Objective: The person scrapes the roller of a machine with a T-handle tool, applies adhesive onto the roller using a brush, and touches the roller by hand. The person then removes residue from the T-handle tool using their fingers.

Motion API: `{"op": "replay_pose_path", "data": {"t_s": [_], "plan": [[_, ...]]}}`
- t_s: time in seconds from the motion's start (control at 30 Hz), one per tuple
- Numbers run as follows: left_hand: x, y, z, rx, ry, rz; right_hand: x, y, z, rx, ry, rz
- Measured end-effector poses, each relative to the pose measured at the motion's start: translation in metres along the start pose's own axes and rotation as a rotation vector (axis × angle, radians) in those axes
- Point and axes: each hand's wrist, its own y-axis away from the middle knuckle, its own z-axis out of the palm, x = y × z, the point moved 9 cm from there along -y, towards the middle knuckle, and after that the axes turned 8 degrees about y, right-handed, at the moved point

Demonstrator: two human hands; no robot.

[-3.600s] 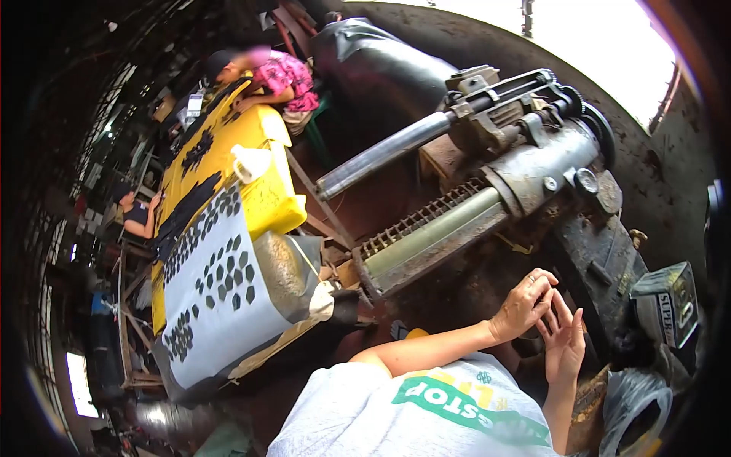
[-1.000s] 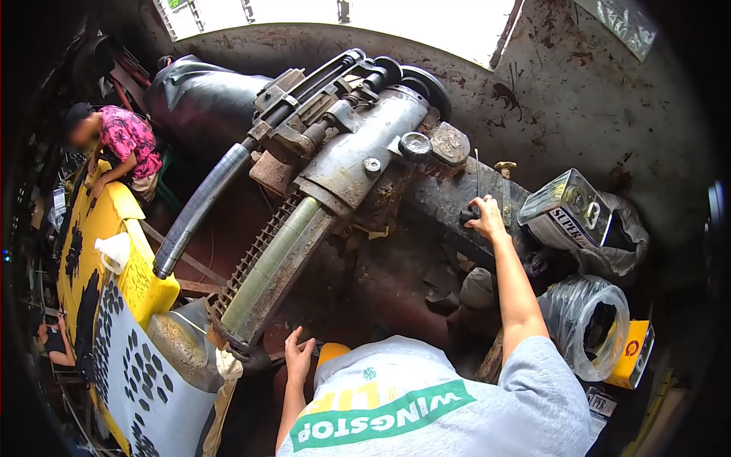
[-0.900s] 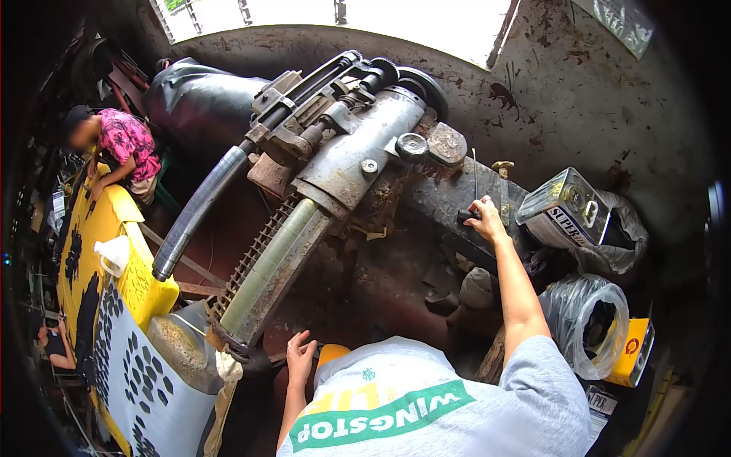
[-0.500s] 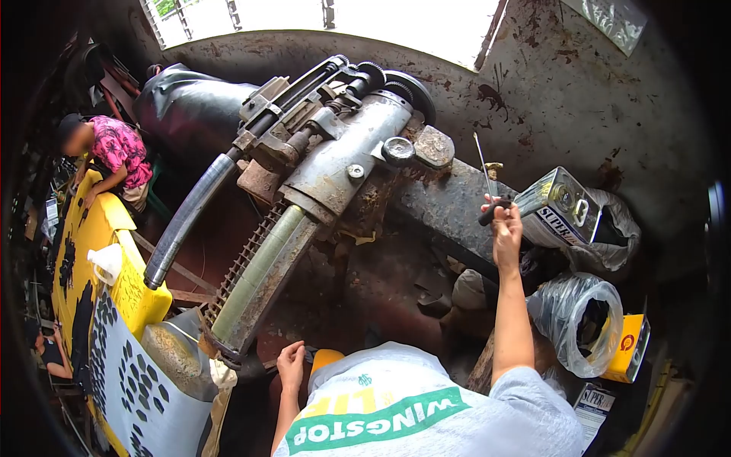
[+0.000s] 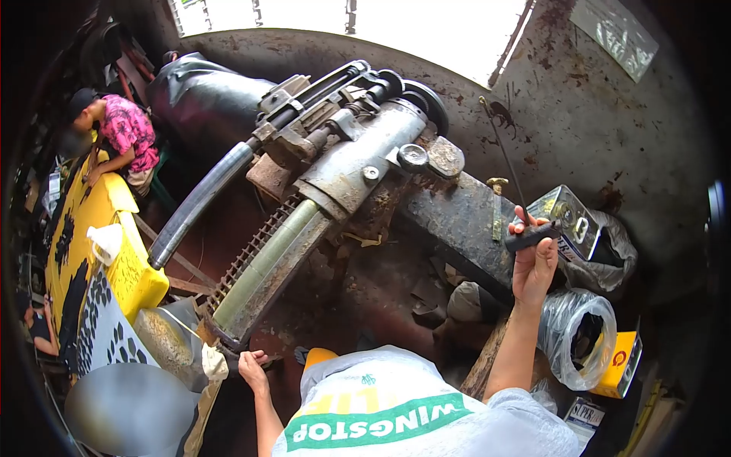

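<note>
My right hand [image 5: 533, 266] is raised on the right, fingers closed around the dark handle of a long thin-shafted tool [image 5: 504, 148]. Its slender metal shaft points up and left toward the wall. Lower down, my left hand [image 5: 253, 371] is near the lower end of a heavy machine [image 5: 358, 152], its fingers loosely bent and partly apart. I see nothing held in it. A greenish curved arm [image 5: 266, 263] with a spring beside it extends from the machine toward that hand. A dark metal table [image 5: 457, 209] lies behind and left of my right hand.
Right of my right hand stand a metal can [image 5: 567, 217], a clear plastic bag [image 5: 575, 327] and a yellow box [image 5: 618, 365]. A person in a pink shirt [image 5: 128, 133] is at the yellow surface [image 5: 114, 202] on the left; part of another person [image 5: 42, 327] shows below.
My right hand has moved right and down with the tool, and its palm is turned more toward me. My left hand has shifted left and slightly down. The view has also shifted slightly.
</note>
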Motion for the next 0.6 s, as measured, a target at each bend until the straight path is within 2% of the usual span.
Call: {"op": "replay_pose_path", "data": {"t_s": [0.13,0.33,0.43,0.47,0.5,0.53,0.57,0.6], "plan": [[0.035,0.008,-0.006,0.065,-0.058,0.101,0.010,-0.001,0.017,-0.033,-0.134,0.036],[0.043,0.018,0.000,0.074,-0.090,0.100,0.027,0.000,0.031,-0.029,-0.272,0.108],[0.061,0.023,-0.006,0.107,-0.100,0.099,0.030,0.000,0.040,-0.084,-0.445,0.178],[0.069,0.024,-0.013,0.143,-0.127,0.097,0.035,-0.002,0.031,-0.058,-0.472,0.175],[0.091,0.028,-0.026,0.242,-0.154,0.154,0.033,-0.003,0.039,-0.136,-0.481,0.202],[0.119,0.032,-0.036,0.339,-0.183,0.213,0.032,-0.006,0.032,-0.077,-0.425,0.151],[0.147,0.036,-0.048,0.442,-0.109,0.286,0.026,-0.009,0.048,-0.190,-0.386,0.184],[0.178,0.043,-0.059,0.536,-0.038,0.363,0.018,-0.010,0.070,-0.184,-0.447,0.219]]}}
